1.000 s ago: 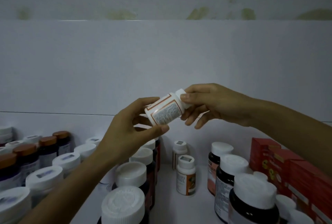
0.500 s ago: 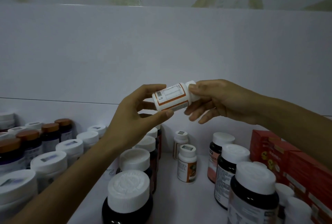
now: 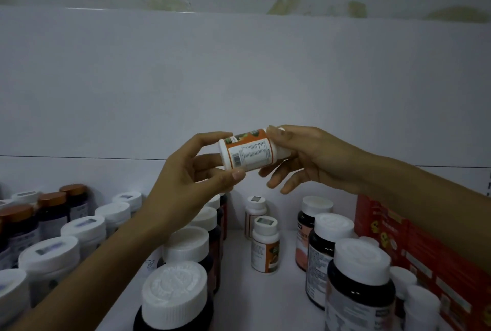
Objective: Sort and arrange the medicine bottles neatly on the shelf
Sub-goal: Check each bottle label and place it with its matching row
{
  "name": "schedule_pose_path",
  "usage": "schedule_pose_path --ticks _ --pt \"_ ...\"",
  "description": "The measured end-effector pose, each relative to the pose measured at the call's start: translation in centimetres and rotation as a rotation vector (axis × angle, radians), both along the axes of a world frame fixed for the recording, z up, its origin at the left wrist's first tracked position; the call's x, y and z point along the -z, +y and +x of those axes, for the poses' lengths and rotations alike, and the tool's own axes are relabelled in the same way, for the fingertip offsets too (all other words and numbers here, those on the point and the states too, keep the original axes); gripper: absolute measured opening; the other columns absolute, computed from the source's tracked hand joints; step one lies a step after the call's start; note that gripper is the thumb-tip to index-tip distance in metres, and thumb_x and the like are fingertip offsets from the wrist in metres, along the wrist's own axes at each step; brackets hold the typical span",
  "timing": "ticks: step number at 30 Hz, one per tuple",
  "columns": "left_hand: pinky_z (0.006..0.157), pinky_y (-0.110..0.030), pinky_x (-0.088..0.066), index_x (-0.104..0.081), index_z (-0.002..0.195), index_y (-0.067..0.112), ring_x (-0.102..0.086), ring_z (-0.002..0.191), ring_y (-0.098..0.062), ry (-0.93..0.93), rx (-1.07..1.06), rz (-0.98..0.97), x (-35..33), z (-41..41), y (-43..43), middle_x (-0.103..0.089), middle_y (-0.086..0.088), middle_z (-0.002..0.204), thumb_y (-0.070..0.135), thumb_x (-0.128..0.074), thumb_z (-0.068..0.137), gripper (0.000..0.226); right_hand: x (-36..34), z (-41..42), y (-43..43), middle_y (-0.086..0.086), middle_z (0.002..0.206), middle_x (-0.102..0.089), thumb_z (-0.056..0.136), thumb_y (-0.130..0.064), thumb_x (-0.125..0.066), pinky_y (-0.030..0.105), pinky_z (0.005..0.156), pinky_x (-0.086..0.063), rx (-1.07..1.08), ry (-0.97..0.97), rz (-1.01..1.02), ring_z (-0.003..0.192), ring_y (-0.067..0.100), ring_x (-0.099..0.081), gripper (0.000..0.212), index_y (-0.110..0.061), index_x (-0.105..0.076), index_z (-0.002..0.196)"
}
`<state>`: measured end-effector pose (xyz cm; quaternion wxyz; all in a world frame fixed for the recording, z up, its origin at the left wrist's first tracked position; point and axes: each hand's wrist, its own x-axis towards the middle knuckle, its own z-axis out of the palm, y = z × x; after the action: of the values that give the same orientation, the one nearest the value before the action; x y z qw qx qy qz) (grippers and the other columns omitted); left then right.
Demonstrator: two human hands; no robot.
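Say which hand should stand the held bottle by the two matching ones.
Right, probably: the right hand holds the bottle by its cap end and could lower it base first; the left hand covers the base.

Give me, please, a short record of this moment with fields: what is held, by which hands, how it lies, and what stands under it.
held item: small white bottle with an orange label
left hand: pinches the base end between thumb and fingers
right hand: grips the cap end
orientation: on its side, in the air above the shelf, barcode facing the camera
below: two upright orange-label bottles, one behind the other
right side: red boxes
left side: brown-capped bottles
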<state>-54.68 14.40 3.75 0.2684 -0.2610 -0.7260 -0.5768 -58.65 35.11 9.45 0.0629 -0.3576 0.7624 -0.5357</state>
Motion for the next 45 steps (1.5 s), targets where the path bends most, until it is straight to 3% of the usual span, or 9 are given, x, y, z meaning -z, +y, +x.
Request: schedule_pose_path --ticks 7,11,16,18,23,31,35,40,45 --pt "0.071 -0.027 -0.058 -0.057 0.114 0.027 -0.069 0.093 -0.022 -0.002 0.017 0.024 -0.3 0.0 -0.2 -0.07 -0.001 0.105 0.028 -0.076 0.065 0.053 0.5 0.1 0.0 0.006 0.096 -0.072 0.077 -0.032 -0.062 0.026 0.064 -0.057 -0.056 0.065 -0.104 0.089 0.023 -0.071 0.038 -0.022 -0.06 0.113" --pt "0.077 -0.032 -0.058 -0.059 0.114 0.025 -0.068 0.096 -0.022 0.053 -0.041 0.003 0.0 0.0 -0.3 -0.069 0.0 0.108 0.039 -0.078 0.064 0.055 0.7 0.1 -0.1 0.008 0.102 -0.07 0.075 -0.029 -0.064 0.028 0.066 -0.057 -0.082 0.053 -0.115 0.093 0.026 -0.07 0.044 -0.024 -0.058 0.119" --pt "0.08 -0.032 -0.058 -0.058 0.114 0.026 -0.068 0.096 -0.017 0.089 -0.082 -0.04 0.1 -0.2 -0.2 -0.068 0.002 0.109 0.027 -0.081 0.067 0.052 0.6 0.2 0.0 0.01 0.103 -0.07 0.078 -0.036 -0.06 0.029 0.064 -0.058 -0.076 0.029 -0.091 0.087 0.026 -0.071 0.042 -0.021 -0.06 0.117" --pt "0.078 -0.031 -0.058 -0.056 0.116 0.028 -0.067 0.098 -0.017 0.071 -0.074 -0.059 0.2 -0.3 -0.3 -0.068 0.003 0.11 0.035 -0.085 0.065 0.059 0.6 0.2 0.2 0.007 0.098 -0.072 0.077 -0.031 -0.061 0.028 0.064 -0.058 -0.073 0.05 -0.109 0.088 0.025 -0.071 0.04 -0.02 -0.06 0.115" --pt "0.077 -0.031 -0.058 -0.056 0.116 0.026 -0.068 0.098 -0.022 0.011 -0.019 -0.041 0.3 -0.4 -0.4 -0.07 -0.002 0.107 0.038 -0.074 0.07 0.051 0.8 0.2 0.5 0.005 0.098 -0.072 0.074 -0.024 -0.065 0.027 0.068 -0.057 -0.082 0.074 -0.145 0.092 0.025 -0.071 0.041 -0.022 -0.06 0.116" --pt "0.077 -0.026 -0.057 -0.058 0.109 0.021 -0.069 0.093 -0.016 0.049 -0.086 -0.066 0.3 -0.2 -0.2 -0.072 0.003 0.102 0.036 -0.082 0.07 0.048 0.8 -0.2 0.6 0.006 0.101 -0.071 0.076 -0.031 -0.062 0.026 0.065 -0.057 -0.068 0.014 -0.1 0.092 0.027 -0.071 0.041 -0.022 -0.06 0.117" --pt "0.075 -0.024 -0.057 -0.057 0.105 0.02 -0.068 0.095 -0.013 0.052 -0.103 -0.092 0.4 -0.2 -0.1 -0.07 0.005 0.104 0.03 -0.074 0.062 0.047 0.9 -0.4 0.7 0.01 0.108 -0.068 0.079 -0.032 -0.059 0.028 0.067 -0.059 -0.061 0.007 -0.099 0.094 0.028 -0.07 0.041 -0.021 -0.06 0.118" --pt "0.077 -0.024 -0.057 -0.057 0.101 0.023 -0.068 0.096 -0.011 0.065 -0.125 -0.108 0.5 -0.3 0.0 -0.069 0.004 0.108 0.03 -0.074 0.06 0.045 1.2 -0.6 0.5 0.009 0.1 -0.071 0.079 -0.042 -0.057 0.029 0.064 -0.059 -0.001 0.03 -0.043 0.087 0.029 -0.072 0.043 -0.018 -0.062 0.115" --pt "0.081 -0.024 -0.057 -0.053 0.116 0.025 -0.066 0.099 -0.007 -0.035 -0.102 -0.185 0.8 -0.7 -0.4 -0.068 0.007 0.109 0.034 -0.075 0.059 0.062 1.7 -0.7 0.7 0.005 0.094 -0.072 0.077 -0.043 -0.059 0.028 0.063 -0.059 0.078 0.122 0.02 0.081 0.024 -0.073 0.043 -0.018 -0.062 0.112"
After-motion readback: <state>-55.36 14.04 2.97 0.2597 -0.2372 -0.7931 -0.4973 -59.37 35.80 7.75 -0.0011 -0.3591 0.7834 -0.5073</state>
